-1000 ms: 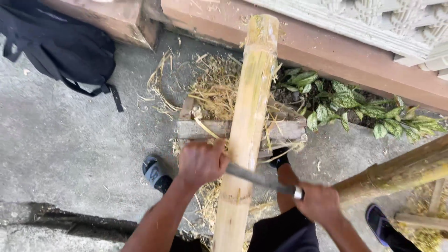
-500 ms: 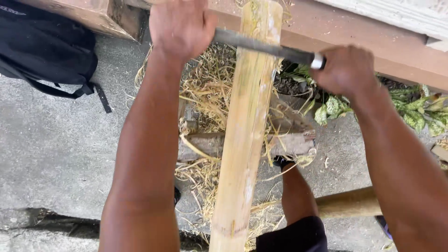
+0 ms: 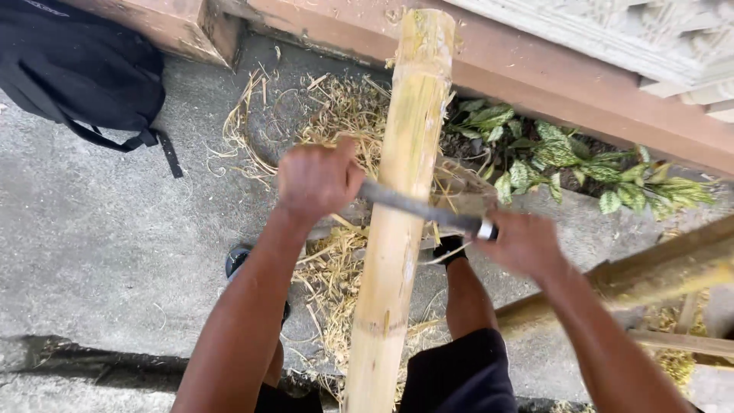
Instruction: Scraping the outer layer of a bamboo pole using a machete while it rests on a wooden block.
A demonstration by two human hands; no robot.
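One long bamboo pole [image 3: 397,222] is propped at a slant, its top against the wooden ledge [image 3: 527,69], so its face can be scraped. Left of the pole a black backpack [image 3: 76,69] lies on the concrete floor [image 3: 99,237]. Across the pole a dark blade [image 3: 417,206] is held flat, gripped at each end for even pressure: the left hand [image 3: 317,180] and right hand [image 3: 524,245] have fingers closed round it. Shavings [image 3: 336,268] are scattered beneath.
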